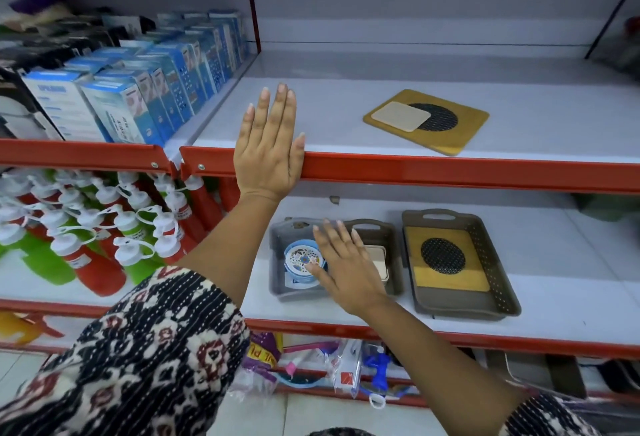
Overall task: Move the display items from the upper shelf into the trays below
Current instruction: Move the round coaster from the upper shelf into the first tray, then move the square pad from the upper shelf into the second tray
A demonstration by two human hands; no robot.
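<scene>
Nearest the camera, 2 forearms in patterned sleeves reach toward a red-framed shelving unit. The right hand (346, 266), fingers spread and grasping nothing, hovers over the lower shelf (571, 304), above the gap between the left tray (277, 259) and the middle tray (393, 262). The left tray holds a round blue item (299, 259); the middle tray holds a pale square item (377, 259), partly hidden by the hand. Just beside them, the right tray (498, 283) carries a wooden board with a black mesh disc (443, 257).

Higher up, the left hand (268, 151) lies flat and empty, palm down, over the red front rail (450, 172) of the upper shelf (519, 89).

Farther back on that shelf rest the remaining display items: a wooden board (460, 127) with a black mesh disc (440, 117) and a pale square piece (400, 116) lying on top of it.

Progress, as judged: 3 trays are stocked, and this 1 stack is left to bring down; neither hand touches it yet.

Surfaces are smooth white laminate, otherwise bare in this bay. The neighbouring bay at left holds blue boxes (149, 89) above and capped bottles (86, 228) below; packaged goods fill the lowest level, over a tiled floor
</scene>
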